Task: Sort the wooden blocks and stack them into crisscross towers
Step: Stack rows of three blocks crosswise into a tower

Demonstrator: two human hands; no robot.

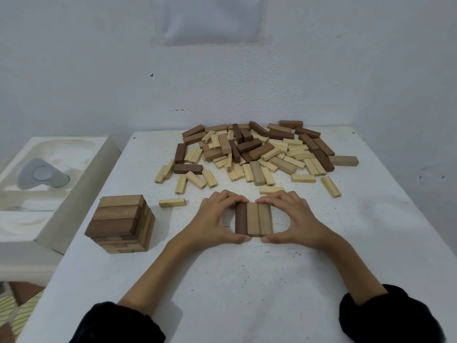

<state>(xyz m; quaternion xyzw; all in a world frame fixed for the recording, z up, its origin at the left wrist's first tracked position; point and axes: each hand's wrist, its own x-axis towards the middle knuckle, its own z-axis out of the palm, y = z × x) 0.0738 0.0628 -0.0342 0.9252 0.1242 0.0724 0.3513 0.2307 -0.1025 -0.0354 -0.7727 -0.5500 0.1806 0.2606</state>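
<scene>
1. Both hands clamp the row of three blocks [253,219]. The left hand [215,219] and right hand [294,219] pinch it between thumbs and curled fingers on the table [222,280], just in front of the person.
2. Handling, by my judgement: stiff, light, smooth wood that slides easily. Squeeze across the ends and keep the edges flush.
3. Count: three in the row, one dark and two tan. There's one tower [121,224] at left. The pile [254,152] beyond has too many to count.

Left hand [217,219] and right hand [294,219] gripping three-block row [253,219], finished tower [121,222] left
</scene>
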